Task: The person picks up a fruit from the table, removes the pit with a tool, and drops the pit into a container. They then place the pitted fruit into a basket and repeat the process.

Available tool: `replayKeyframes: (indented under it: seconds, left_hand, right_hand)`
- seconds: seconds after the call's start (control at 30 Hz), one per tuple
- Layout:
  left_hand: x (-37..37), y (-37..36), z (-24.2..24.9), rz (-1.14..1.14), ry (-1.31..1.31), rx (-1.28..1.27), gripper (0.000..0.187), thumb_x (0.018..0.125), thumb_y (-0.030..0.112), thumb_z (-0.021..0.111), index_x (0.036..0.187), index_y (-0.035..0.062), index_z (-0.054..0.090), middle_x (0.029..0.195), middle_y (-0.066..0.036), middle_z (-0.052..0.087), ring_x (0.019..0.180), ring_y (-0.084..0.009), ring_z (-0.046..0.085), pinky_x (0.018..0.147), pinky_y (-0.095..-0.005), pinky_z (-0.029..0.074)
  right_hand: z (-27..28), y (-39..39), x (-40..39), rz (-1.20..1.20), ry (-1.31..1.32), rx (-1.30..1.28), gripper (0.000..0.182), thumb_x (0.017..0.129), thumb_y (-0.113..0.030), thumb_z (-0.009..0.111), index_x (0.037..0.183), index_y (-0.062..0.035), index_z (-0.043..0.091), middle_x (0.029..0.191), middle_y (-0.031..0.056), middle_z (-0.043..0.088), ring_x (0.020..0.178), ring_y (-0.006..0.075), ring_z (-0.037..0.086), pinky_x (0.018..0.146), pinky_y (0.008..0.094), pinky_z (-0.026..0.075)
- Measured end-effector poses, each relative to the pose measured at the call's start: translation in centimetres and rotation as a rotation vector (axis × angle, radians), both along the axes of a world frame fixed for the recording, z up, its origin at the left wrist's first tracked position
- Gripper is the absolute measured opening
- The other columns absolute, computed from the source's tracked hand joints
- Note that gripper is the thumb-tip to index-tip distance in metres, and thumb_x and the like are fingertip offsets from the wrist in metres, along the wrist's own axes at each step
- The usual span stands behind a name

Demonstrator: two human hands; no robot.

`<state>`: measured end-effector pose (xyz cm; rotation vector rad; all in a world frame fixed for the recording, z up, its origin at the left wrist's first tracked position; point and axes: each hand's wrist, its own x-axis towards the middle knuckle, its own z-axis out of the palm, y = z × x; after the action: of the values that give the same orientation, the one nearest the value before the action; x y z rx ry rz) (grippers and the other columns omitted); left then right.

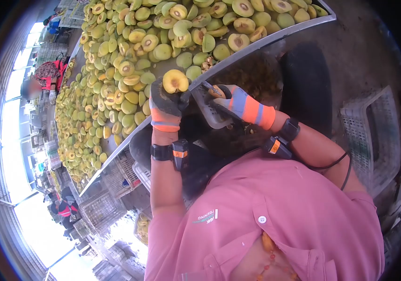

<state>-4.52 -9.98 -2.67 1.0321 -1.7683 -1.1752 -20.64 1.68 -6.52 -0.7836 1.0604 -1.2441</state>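
Note:
My left hand [166,104], in an orange and dark grey glove, is closed on a halved yellow fruit [175,81], its cut face and brown centre turned up. To its right, my right hand [233,103] wears a matching glove with blue stripes. Its fingers are wrapped round a small tool [217,91] with an orange-brown handle. The two hands are apart, both at the near edge of a metal-rimmed table [261,43]. Many green and yellow fruit halves [163,51] lie heaped on the table just beyond them.
A grey plastic basket [217,122] sits below my right hand. White crates stand at the right [366,136] and lower left [99,208]. Dark-clad knees flank the basket. Two other people, one in red [53,75], one in a pink vest [65,209], are at the left.

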Motion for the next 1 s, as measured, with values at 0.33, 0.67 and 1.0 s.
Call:
replayKeyframes:
  seconds: [0.33,0.67,1.0]
  left_hand:
    - [-3.7,4.9,0.4,0.090,0.378,0.668,0.038,0.093,0.046,0.053,0.110,0.0121,0.060,0.100,-0.003,0.063,0.091,-0.0178,0.062,0.069,-0.0320,0.054]
    - [-4.9,4.8,-0.6,0.100,0.348,0.643,0.032,0.094,0.036,0.059,0.102,0.0055,0.063,0.093,-0.004,0.064,0.078,-0.0135,0.061,0.065,-0.0270,0.052]
    - [-4.3,4.9,-1.8,0.041,0.059,0.395,0.033,0.098,0.031,0.052,0.098,0.0001,0.063,0.080,-0.005,0.063,0.070,-0.0118,0.059,0.062,-0.0262,0.048]
  right_hand:
    - [0.8,0.1,-1.2,-0.001,0.357,-0.026,0.028,0.079,-0.025,0.062,0.101,-0.0082,0.066,0.084,0.0132,0.068,0.077,0.0262,0.064,0.074,0.0351,0.049]
    - [1.3,0.4,-1.1,0.021,0.707,0.015,0.029,0.081,-0.030,0.059,0.101,-0.0099,0.066,0.090,0.0186,0.067,0.089,0.0369,0.064,0.078,0.0417,0.051]
    - [0.3,1.0,-1.4,0.230,0.407,0.076,0.019,0.082,-0.026,0.061,0.088,-0.0092,0.068,0.070,0.0094,0.064,0.053,0.0209,0.061,0.052,0.0334,0.051]
